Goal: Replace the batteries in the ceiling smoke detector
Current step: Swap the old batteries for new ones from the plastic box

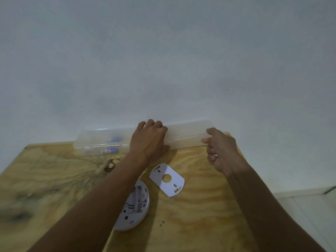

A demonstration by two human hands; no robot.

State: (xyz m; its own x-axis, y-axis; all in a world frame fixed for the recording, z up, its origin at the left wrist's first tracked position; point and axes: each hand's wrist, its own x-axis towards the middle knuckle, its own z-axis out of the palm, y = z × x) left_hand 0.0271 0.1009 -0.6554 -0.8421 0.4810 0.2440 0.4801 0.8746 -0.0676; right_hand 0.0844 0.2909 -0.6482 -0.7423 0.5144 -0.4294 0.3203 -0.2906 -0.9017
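Note:
A long clear plastic box (187, 135) lies at the table's far edge against the wall. Blue-and-white batteries (109, 151) show through its left part. My left hand (149, 140) grips the box's middle, fingers curled over its top and thumb at the front. My right hand (221, 150) hovers at the box's right end with thumb and forefinger by the lid. Its lower fingers curl around a small white object (214, 155) that I cannot identify. The round white smoke detector (135, 204) lies back-up with its battery bay exposed, partly under my left forearm. Its white mounting plate (168, 180) lies beside it.
The wooden table (190, 224) has a patterned, stained top and ends at the right, where pale floor tiles (309, 215) show. A plain white wall (163, 60) rises right behind the box. Two tiny dark specks (161, 223), perhaps screws, sit near the detector.

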